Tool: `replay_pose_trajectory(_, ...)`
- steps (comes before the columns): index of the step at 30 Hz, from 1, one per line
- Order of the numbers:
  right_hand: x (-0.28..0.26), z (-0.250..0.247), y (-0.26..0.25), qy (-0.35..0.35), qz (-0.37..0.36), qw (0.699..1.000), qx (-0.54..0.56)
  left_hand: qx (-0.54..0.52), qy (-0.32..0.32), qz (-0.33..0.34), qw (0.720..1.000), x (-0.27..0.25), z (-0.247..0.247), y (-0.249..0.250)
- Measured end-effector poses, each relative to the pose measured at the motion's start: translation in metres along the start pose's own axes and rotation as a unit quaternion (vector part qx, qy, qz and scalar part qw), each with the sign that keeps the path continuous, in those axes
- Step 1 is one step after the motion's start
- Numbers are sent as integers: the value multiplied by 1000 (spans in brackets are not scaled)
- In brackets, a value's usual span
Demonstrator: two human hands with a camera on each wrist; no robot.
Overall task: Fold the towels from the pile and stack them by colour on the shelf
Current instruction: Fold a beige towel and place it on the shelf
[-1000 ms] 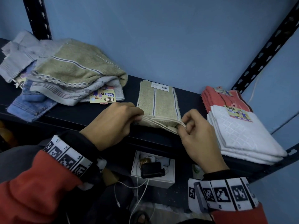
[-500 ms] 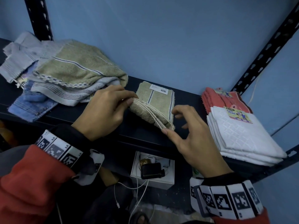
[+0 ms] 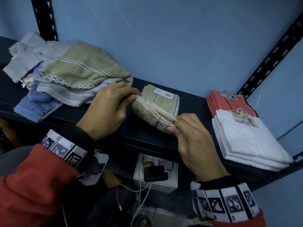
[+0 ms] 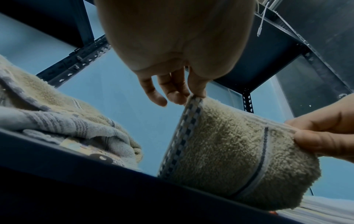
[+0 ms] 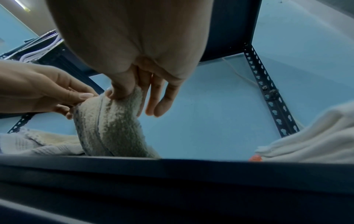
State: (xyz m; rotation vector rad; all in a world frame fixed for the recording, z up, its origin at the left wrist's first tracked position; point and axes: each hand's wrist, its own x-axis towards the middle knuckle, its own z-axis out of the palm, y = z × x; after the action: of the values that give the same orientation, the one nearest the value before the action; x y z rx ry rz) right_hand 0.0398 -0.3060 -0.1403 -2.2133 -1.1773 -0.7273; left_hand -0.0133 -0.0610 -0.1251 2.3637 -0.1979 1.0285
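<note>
— Pinching what? 
— The left hand and right hand each nip a corner of the folded green towel on the shelf.
— Its place? 
— Four o'clock of the pile.

I see a plain blue wall behind a dark metal shelving unit, and its black slotted uprights rise at the left and at the right, where a thin pale cable hangs beside the post. In the left wrist view I look up at the dark underside of a higher shelf board, with a white cable hanging from it. Under the front edge, in the dim lower part, I see a white open box with a small black device in it and white cords that run down to a speckled floor; the light is cool and rather weak.
</note>
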Motion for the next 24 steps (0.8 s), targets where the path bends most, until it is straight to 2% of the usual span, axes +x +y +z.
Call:
replay_pose_trajectory(7,1,-4,-3,-8,65,995,76,8,-14,-20,1000,-2,6,1)
replay_pose_trajectory(12,3,-12,-16,7,117,975,188,-91,18,-60,994,-7,13,21)
replay_pose_trajectory(15,4,-14,-20,25,155,958,238,-113,40,-83,989,-8,14,27)
replay_pose_trajectory(19,5,-16,-20,30,169,952,252,-84,44,-87,992,-10,15,26)
replay_pose_trajectory(24,5,-15,-18,-18,187,939,289,-56,27,-110,992,-12,22,19)
